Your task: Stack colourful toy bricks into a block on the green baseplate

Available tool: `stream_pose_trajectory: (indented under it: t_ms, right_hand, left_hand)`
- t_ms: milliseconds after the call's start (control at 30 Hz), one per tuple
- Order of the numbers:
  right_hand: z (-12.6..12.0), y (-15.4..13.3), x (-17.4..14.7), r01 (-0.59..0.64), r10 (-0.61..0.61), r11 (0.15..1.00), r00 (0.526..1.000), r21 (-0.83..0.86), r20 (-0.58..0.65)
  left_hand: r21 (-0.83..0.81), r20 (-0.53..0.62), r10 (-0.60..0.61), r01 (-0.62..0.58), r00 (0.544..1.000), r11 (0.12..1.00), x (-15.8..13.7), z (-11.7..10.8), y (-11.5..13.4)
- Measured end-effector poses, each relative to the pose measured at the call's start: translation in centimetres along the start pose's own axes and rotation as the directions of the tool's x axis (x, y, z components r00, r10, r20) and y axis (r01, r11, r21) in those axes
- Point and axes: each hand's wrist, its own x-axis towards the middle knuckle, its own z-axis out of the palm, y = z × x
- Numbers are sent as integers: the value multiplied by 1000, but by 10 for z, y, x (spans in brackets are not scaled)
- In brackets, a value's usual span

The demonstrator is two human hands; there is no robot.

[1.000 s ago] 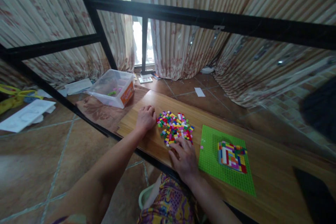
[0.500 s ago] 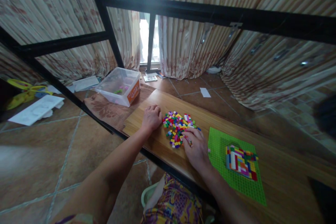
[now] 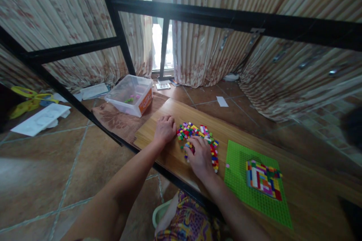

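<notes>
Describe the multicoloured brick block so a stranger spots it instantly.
Find the wooden table, then the green baseplate right of the loose bricks. On it sits the brick block, packed into one compact mass, whereas the loose bricks lie scattered.

We find bare wood on the table [image 3: 185, 113] just left of the left hand [image 3: 164, 129] and straight beyond it, enough for a hand to slide out that way. Between the hands, loose bricks [image 3: 193, 129] block a flat sweep, and they spread beyond and to the right of the right hand [image 3: 200, 155] too. Past those, we see a narrow strip of wood before the green board [image 3: 237, 192], where a brick block [image 3: 263, 179] stands up. Beyond both hands, well apart, a black bar [image 3: 198, 10] crosses.
</notes>
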Motion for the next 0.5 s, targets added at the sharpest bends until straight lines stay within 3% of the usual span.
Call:
stream_pose_trajectory:
  t_ms: [100, 200, 267, 367, 500]
  right_hand:
    - [-13, -2, -7, -129, 147, 940, 988, 314, -35]
    - [-29, -10, -16, -268, 352, 741, 936, 615, -16]
    - [-42, -17, -22, -285, 415, 591, 910, 755, 19]
    - [-60, -23, -31, -277, 448, 418, 891, 865, 69]
    - [-77, -20, -50, -300, 511, 374, 856, 878, 75]
  left_hand:
    - [-3, 4, 8, -8, 1000, 1000, 1, 0, -1]
    - [2, 2, 14, -14, 1000, 1000, 2, 0, -1]
    - [15, 3, 16, -16, 1000, 1000, 3, 0, -2]
    - [30, 9, 21, -22, 1000, 999, 4, 0, -3]
    - [53, 10, 36, -37, 999, 998, 6, 0, -5]
